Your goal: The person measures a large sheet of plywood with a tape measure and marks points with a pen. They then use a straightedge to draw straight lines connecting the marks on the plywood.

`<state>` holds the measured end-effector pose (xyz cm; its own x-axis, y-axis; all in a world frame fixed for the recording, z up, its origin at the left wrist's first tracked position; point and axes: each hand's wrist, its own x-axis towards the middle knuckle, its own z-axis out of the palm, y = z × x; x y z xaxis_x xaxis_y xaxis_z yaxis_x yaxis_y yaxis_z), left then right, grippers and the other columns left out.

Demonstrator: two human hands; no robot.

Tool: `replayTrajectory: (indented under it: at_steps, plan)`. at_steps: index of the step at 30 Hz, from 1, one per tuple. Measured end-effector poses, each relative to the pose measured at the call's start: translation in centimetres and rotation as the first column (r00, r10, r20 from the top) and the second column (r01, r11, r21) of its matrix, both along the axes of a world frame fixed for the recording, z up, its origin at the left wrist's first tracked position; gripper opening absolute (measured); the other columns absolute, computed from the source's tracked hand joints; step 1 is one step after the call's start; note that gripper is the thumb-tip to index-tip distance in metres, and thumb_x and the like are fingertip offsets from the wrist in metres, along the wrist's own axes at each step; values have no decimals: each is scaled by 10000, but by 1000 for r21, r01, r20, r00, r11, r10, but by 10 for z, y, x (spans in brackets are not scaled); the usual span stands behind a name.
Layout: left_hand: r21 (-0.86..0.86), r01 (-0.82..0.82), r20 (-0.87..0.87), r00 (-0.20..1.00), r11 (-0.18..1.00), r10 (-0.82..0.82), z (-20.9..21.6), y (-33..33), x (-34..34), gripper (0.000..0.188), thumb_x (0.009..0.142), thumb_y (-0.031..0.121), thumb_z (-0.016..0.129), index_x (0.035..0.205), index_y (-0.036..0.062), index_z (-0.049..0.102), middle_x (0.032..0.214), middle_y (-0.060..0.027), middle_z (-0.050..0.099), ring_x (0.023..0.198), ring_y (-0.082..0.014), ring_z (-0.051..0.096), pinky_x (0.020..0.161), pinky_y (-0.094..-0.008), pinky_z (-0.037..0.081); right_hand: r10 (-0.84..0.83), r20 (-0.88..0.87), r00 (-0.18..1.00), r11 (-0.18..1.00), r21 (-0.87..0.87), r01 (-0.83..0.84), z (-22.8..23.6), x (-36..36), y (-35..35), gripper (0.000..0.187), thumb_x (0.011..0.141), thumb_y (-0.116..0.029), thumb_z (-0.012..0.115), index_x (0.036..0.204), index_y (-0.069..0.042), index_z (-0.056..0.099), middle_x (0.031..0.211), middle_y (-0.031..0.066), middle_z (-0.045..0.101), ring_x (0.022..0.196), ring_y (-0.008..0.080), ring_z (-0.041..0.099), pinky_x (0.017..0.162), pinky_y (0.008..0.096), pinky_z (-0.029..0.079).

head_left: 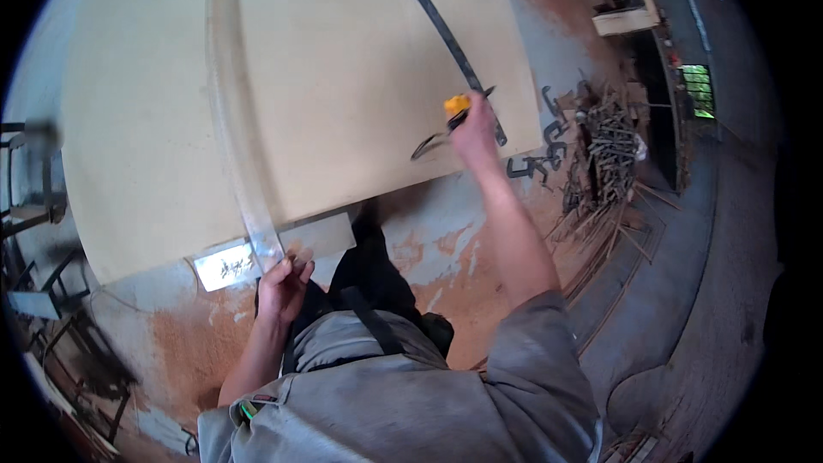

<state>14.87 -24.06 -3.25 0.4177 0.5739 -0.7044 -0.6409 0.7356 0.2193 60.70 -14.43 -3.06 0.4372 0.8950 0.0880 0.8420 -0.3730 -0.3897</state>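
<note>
A large pale board (360, 69) spreads out in front of me. Along its left part runs a long, light-coloured straight strip (225, 77), somewhat blurred, whose near end passes over the board's front edge. My left hand (283, 287) is closed on that end. At the board's right side my right hand (476, 133) is closed around a yellow and black tool (457, 106), perhaps a tape measure. A dark loop (424, 147) hangs from it. Under or against this hand lies a long dark flat bar (433, 13); which of the two I cannot tell.
Beside my left hand, a shiny plate (227, 267) and a grey flat piece (319, 236) show below the board's front edge. Several dark clamps (549, 154) and a heap of metal parts (610, 146) lie on the floor to the right. Dark metal frames (34, 180) stand at left.
</note>
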Motion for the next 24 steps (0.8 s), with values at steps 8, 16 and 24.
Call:
replayTrajectory:
  at_steps: [8, 16, 24]
  plan:
    - [-27, 25, -18, 1000, 999, -25, -22, -36, 102, 284, 883, 143, 747, 1134, 40, 664, 1151, -80, 699, 1162, -280, 647, 1020, -428, 529, -147, 47, 988, 986, -74, 150, -17, 132, 21, 551, 874, -212, 716, 1353, -81, 477, 1260, 260, 567, 1209, 450, 509, 1031, 527, 404]
    - [3, -118, 23, 993, 993, 117, -34, -49, 139, 295, 924, 156, 709, 1184, 36, 638, 1147, -89, 701, 1089, -286, 681, 961, -426, 571, -25, 186, 982, 999, 30, 19, -27, 161, 24, 598, 856, -253, 761, 1353, -68, 486, 1252, 239, 595, 1208, 424, 517, 1015, 515, 419]
    - [-101, -153, -32, 988, 983, 150, -21, -45, 141, 290, 894, 150, 740, 1155, 55, 658, 1150, -67, 694, 1118, -265, 655, 984, -434, 562, 335, 167, 927, 932, 82, -352, -16, 88, 33, 521, 844, -152, 756, 1297, -47, 521, 1241, 225, 602, 1127, 419, 546, 952, 499, 442]
